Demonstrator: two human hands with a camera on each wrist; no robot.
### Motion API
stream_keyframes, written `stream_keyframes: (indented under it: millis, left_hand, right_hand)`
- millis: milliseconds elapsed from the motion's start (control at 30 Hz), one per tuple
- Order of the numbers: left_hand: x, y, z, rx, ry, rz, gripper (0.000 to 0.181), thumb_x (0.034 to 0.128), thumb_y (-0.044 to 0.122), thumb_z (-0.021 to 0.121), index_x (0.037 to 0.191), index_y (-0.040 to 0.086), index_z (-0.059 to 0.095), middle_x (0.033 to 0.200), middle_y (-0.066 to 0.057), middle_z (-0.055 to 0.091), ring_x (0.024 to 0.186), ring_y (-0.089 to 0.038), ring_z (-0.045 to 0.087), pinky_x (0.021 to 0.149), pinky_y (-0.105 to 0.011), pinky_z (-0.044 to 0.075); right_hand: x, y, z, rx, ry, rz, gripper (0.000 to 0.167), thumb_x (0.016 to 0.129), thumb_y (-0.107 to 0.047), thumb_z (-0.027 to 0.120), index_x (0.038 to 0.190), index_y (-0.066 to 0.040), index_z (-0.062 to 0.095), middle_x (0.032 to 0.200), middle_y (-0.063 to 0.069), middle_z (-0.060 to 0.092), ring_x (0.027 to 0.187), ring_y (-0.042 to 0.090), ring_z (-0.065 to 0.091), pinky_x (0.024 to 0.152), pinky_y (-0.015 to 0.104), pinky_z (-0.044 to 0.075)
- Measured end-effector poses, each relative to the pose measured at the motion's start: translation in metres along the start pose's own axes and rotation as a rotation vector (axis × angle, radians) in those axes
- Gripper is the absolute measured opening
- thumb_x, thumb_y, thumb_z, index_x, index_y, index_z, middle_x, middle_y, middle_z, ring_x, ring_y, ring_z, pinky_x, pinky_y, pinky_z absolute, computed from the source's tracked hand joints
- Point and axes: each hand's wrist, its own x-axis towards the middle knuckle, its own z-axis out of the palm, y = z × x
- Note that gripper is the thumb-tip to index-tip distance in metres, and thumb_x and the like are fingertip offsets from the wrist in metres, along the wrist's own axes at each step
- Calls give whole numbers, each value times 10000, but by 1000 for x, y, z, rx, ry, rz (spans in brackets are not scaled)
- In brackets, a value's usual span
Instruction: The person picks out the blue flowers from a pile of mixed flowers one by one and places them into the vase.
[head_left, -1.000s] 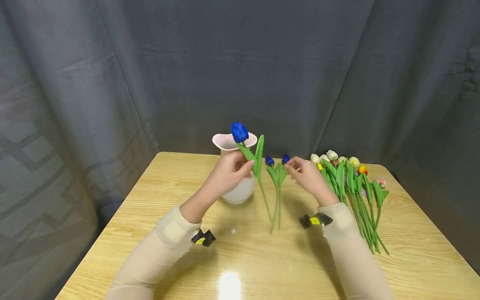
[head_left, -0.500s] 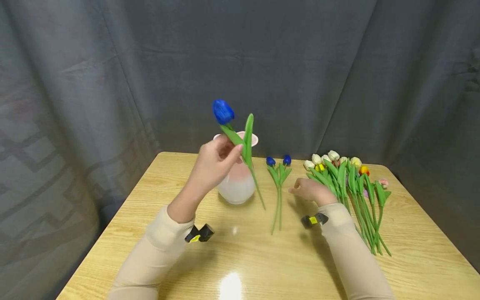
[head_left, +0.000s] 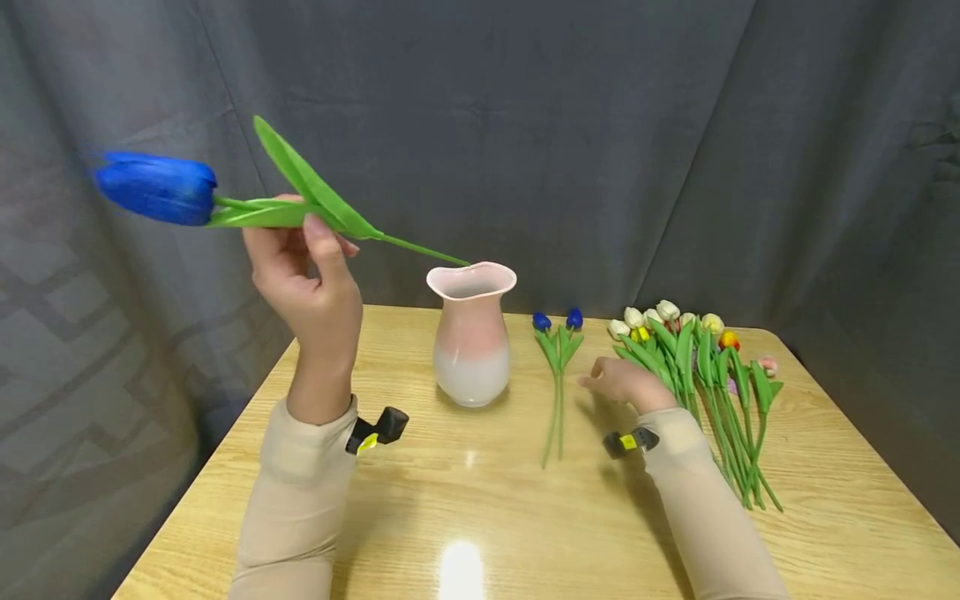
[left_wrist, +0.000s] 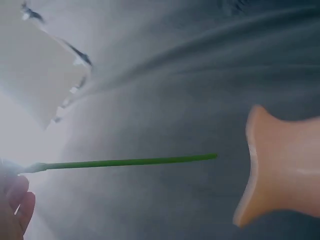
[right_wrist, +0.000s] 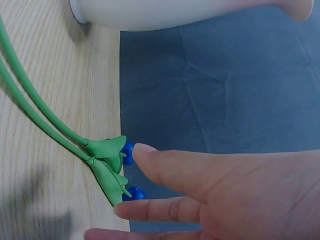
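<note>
My left hand [head_left: 315, 287] is raised at the left and pinches a blue tulip [head_left: 159, 188] by its leafy stem. The bloom points left, and the stem slants down to the right toward the vase [head_left: 472, 358], a pink-and-white one with a wavy rim. In the left wrist view a gap separates the stem tip [left_wrist: 214, 156] from the vase mouth [left_wrist: 252, 165]. Low over the table at right is my right hand [head_left: 624, 383], holding nothing. Beside it lie two blue tulips [head_left: 574, 319], their stems side by side; the right wrist view shows thumb and fingers stretched out apart.
A bunch of tulips [head_left: 682, 358] in white, yellow, orange and pink lies on the right of the wooden table [head_left: 420, 533]. Grey curtains [head_left: 480, 150] hang behind and at both sides. Each wrist carries a small black camera.
My left hand has moved left and up with the blue tulip, which has tipped from nearly upright to nearly level. My right hand has drawn back from the two blue tulips and lowered.
</note>
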Motion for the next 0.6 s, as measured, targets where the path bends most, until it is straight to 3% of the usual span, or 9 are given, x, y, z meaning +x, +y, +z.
stream_keyframes:
  millis: [133, 300, 400, 600]
  left_hand:
    - [-8, -20, -3, 188, -140, 27, 166, 925, 118, 521, 1041, 5, 555, 751, 25, 574, 610, -33, 538, 631, -180, 472]
    - [-18, -39, -3, 310, -332, -17, 251, 963, 177, 527, 1131, -7, 497, 730, -106, 608, 630, -70, 537, 642, -161, 455]
    - [-24, -48, -1, 361, -392, -34, 247, 993, 183, 497, 1132, -21, 487, 754, -110, 616, 610, -121, 552, 620, -171, 453]
    - [-36, -61, 1, 442, -455, -46, 203, 1024, 163, 465, 1062, -25, 529, 761, -133, 614, 612, -209, 597, 595, -275, 478]
  right_hand:
    - [0, 1, 1, 1, 7, 4, 505, 990, -412, 487, 1197, 46, 541, 968, 121, 608, 800, 221, 546, 685, 352, 456]
    - [1, -1, 2, -17, 18, 4, 506, 989, -414, 487, 1203, 40, 547, 1157, 196, 616, 889, 254, 572, 747, 395, 477]
    - [1, -2, 2, -27, 22, 5, 507, 991, -412, 485, 1209, 40, 550, 1211, 220, 604, 944, 281, 586, 788, 423, 482]
    - [0, -4, 2, -30, 35, 8, 526, 986, -432, 487, 1208, 41, 550, 1220, 220, 602, 978, 295, 592, 813, 437, 482]
